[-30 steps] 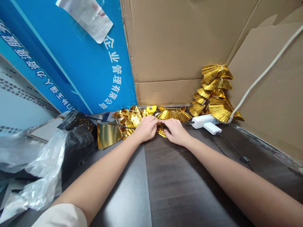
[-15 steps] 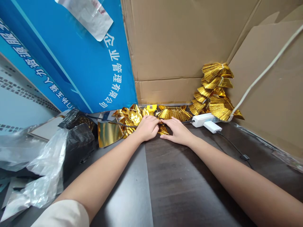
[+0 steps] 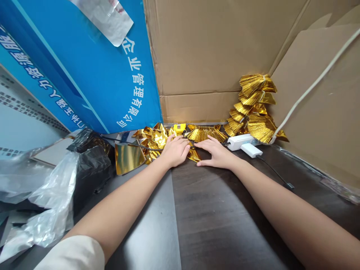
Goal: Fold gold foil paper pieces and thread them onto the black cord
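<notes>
In the head view, my left hand point(image 3: 176, 152) rests at the back of the dark table, its fingers over a small pleated piece of gold foil paper point(image 3: 194, 154) that sticks out to the right of the thumb. The palm hides part of that piece. Just right of it is my right hand point(image 3: 216, 153), thumb and fingers spread apart, with nothing visible in them. A larger pleated gold foil fan point(image 3: 207, 133) lies behind both hands. Crumpled and folded gold foil point(image 3: 157, 138) is heaped to the left, beside a flat gold sheet point(image 3: 129, 159).
A yellow object point(image 3: 179, 129) lies behind my left hand. Stacked gold fans point(image 3: 250, 107) stand at right, by a white power strip point(image 3: 239, 142) with a plugged-in adapter point(image 3: 251, 150). Plastic bags point(image 3: 53, 198) lie left. Cardboard point(image 3: 199, 56) and a blue panel point(image 3: 112, 82) wall the back.
My right hand has shifted slightly right, away from my left hand, and its thumb and fingers are more apart. My left hand stays nearly in place over the pleated foil.
</notes>
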Action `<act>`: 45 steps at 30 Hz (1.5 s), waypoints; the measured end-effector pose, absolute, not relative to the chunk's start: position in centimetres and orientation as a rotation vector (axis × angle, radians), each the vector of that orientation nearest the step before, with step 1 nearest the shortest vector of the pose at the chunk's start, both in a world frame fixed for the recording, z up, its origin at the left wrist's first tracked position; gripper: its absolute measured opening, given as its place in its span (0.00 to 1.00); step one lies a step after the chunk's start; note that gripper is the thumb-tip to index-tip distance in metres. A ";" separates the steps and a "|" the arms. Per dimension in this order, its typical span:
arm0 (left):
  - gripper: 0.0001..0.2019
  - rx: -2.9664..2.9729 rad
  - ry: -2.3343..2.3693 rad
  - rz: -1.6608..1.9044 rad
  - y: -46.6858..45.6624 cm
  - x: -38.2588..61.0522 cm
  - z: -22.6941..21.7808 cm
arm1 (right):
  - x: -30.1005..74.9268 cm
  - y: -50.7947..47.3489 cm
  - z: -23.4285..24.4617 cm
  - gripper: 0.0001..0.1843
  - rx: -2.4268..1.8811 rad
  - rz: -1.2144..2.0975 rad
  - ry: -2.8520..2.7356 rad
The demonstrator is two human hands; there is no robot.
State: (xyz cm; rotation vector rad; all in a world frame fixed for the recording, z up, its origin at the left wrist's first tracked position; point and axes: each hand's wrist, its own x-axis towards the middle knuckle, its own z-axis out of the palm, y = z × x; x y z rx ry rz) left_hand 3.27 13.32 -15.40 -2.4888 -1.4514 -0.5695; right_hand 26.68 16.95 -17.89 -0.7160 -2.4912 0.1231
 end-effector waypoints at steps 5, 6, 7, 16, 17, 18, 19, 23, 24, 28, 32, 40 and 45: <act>0.20 -2.491 -1.450 -0.563 13.2 3.5 -15.3 | 25.6 16.9 -18.5 0.39 -0.791 0.091 -2.442; 0.19 -2.490 -1.449 -0.564 13.1 3.5 -15.3 | 25.4 16.9 -18.5 0.39 -0.807 0.081 -2.433; 0.19 -2.489 -1.448 -0.566 13.1 3.5 -15.3 | 25.2 16.8 -18.5 0.38 -0.824 0.071 -2.424; 0.22 -2.373 -1.539 -0.710 13.8 2.3 -13.2 | 24.6 15.6 -18.0 0.37 -0.877 -0.002 -2.398; 0.24 -2.334 -1.578 -0.731 14.0 1.9 -12.6 | 24.5 15.4 -17.9 0.35 -0.877 -0.011 -2.398; 0.24 -2.300 -1.604 -0.743 14.2 1.5 -12.0 | 24.4 15.2 -17.9 0.34 -0.875 -0.017 -2.402; 0.24 -2.278 -1.614 -0.749 14.4 1.0 -11.5 | 24.3 15.1 -17.8 0.35 -0.870 -0.022 -2.409; 0.20 -2.352 -1.524 -0.673 14.6 -0.8 -10.1 | 23.8 14.7 -17.7 0.35 -0.839 -0.034 -2.461; 0.19 -2.370 -1.511 -0.640 14.7 -1.1 -10.0 | 23.7 14.7 -17.7 0.34 -0.835 -0.038 -2.473; 0.21 -2.366 -1.565 -0.534 15.0 -1.9 -10.8 | 23.5 14.8 -17.9 0.32 -0.845 -0.057 -2.506; 0.21 -2.357 -1.650 -0.436 15.4 -1.6 -11.8 | 23.3 14.7 -17.9 0.32 -0.862 -0.070 -2.516; 0.22 -2.318 -1.728 -0.318 15.3 -0.7 -11.9 | 21.3 13.9 -17.0 0.36 -0.943 -0.102 -2.530; 0.21 -2.307 -1.763 -0.293 15.5 -0.6 -11.9 | 18.8 14.4 -16.5 0.43 -1.005 -0.130 -2.534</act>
